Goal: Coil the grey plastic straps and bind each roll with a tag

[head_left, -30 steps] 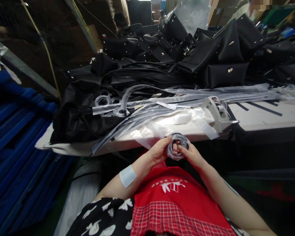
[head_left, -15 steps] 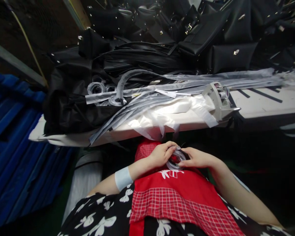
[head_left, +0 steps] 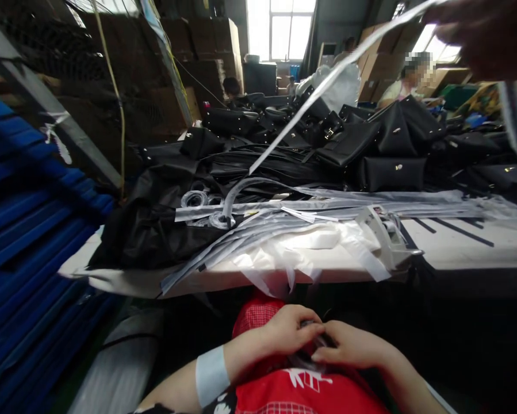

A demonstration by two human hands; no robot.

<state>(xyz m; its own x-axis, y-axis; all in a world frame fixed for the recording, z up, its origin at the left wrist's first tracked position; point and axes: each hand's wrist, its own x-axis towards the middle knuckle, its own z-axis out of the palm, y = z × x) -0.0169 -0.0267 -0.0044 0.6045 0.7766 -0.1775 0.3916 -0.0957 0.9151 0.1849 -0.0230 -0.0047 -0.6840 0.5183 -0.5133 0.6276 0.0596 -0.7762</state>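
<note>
Both your hands are closed on the small coil of grey strip [head_left: 313,352], left hand [head_left: 289,330] curled over its top, right hand [head_left: 348,345] pinching from the other side, low in your lap against the red apron [head_left: 301,391], just below the table edge [head_left: 223,282]. Most of the coil is hidden under your fingers. Keep the turns flat and tight; I judge a slack thumb would let it spring open. Mind the loose grey strips [head_left: 258,230] on the table.
</note>
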